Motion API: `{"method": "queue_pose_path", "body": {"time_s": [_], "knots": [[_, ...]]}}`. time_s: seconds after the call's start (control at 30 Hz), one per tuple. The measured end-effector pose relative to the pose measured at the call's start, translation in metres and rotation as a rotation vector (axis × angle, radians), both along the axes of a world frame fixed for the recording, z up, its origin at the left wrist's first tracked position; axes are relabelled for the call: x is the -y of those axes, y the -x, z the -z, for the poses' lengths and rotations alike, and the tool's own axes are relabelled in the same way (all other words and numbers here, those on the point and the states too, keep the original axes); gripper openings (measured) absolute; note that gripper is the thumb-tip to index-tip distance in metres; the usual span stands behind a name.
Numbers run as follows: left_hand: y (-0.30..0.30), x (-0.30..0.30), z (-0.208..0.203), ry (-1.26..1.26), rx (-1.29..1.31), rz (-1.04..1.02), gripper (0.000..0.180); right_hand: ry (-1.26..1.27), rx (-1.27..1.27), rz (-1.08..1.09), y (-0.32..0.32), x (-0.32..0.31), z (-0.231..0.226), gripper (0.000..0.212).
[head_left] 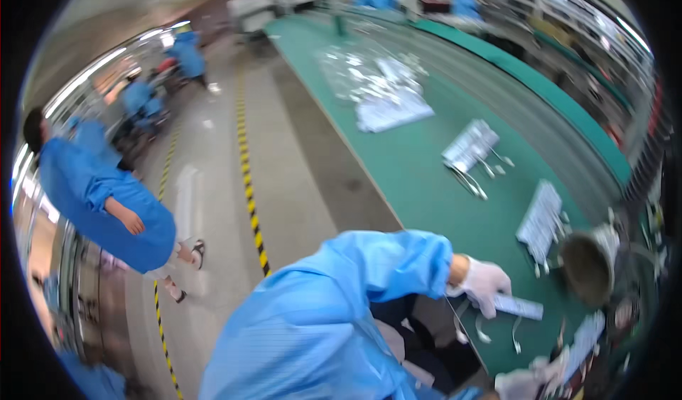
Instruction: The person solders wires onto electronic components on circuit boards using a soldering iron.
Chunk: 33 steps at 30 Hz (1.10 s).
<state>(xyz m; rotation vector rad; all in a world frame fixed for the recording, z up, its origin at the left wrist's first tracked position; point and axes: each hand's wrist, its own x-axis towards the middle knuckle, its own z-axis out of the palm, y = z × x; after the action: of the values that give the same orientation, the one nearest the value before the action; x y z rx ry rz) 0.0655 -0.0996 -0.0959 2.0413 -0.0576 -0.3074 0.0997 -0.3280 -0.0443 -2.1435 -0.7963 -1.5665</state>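
We've got the white strip [524, 307] flat on the green table [447, 204], near its edge, white cables beside it. Our gloved left hand [486, 285] is on its left end; can't tell if the fingers clamp or just rest. Our gloved right hand [522, 384] is at the lower end of a second strip [585, 337] (blurred, can't tell the grip). Dark round-mouthed container [588, 268] beyond. Farther up the table we see a white bundle [541, 219] with cables.
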Motion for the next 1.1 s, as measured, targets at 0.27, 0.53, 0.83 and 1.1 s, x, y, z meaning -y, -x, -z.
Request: {"method": "queue_pose_path", "body": {"time_s": [0.27,0.53,0.83,1.1], "knots": [[-0.012,0.021,-0.022,-0.142,0.162,-0.201,0.041,-0.790,-0.884,-0.601,-0.006,0.002,0.044,0.015],[-0.016,0.042,-0.011,-0.294,0.337,-0.202,0.035,-0.256,-0.648,-0.790,-0.019,0.014,0.034,0.017],[-0.011,0.042,-0.009,-0.302,0.412,-0.202,0.037,-0.158,-0.627,-0.845,-0.027,0.019,0.043,0.021],[-0.008,0.042,-0.005,-0.346,0.473,-0.191,0.040,-0.216,-0.637,-0.820,-0.021,0.012,0.043,0.016]]}}
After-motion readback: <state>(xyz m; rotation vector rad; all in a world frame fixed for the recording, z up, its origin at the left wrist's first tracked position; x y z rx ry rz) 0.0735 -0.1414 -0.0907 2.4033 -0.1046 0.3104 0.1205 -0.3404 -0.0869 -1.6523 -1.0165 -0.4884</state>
